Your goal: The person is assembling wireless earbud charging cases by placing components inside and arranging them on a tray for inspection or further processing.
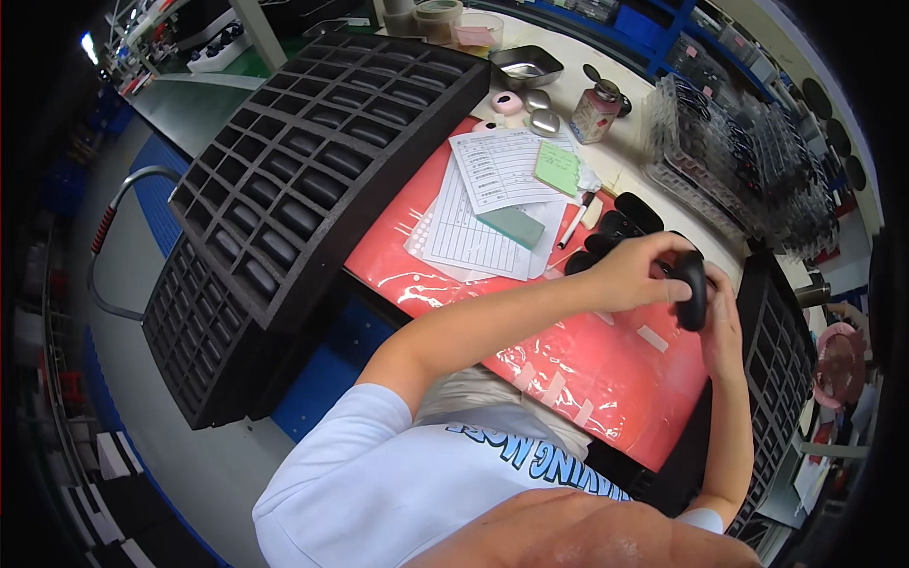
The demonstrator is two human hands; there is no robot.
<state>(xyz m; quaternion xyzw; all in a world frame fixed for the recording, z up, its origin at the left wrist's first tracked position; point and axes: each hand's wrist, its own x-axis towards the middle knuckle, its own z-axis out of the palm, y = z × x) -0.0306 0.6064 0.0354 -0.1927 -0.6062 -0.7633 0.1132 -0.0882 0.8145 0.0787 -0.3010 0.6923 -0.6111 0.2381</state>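
Observation:
A glossy black rounded piece, shaped like a computer mouse [692, 292], is held up between both hands over the right part of a red work mat [615, 379]. My left hand [636, 273] grips it from the left, thumb on its side and fingers bent over the top. On its right side my right hand [722, 327] closes round it, with part of the fingers hidden behind. Beyond my left wrist, several similar black pieces [638, 212] lie at the mat's far edge.
At left stands a large black foam tray [284, 170] with many compartments, many holding black pieces; another black tray [781, 379] is at right. Papers [502, 222], a green note pad [557, 168], a marker [575, 223], a bottle [597, 112], a metal dish [526, 66] and clear stacked trays [701, 156] lie beyond.

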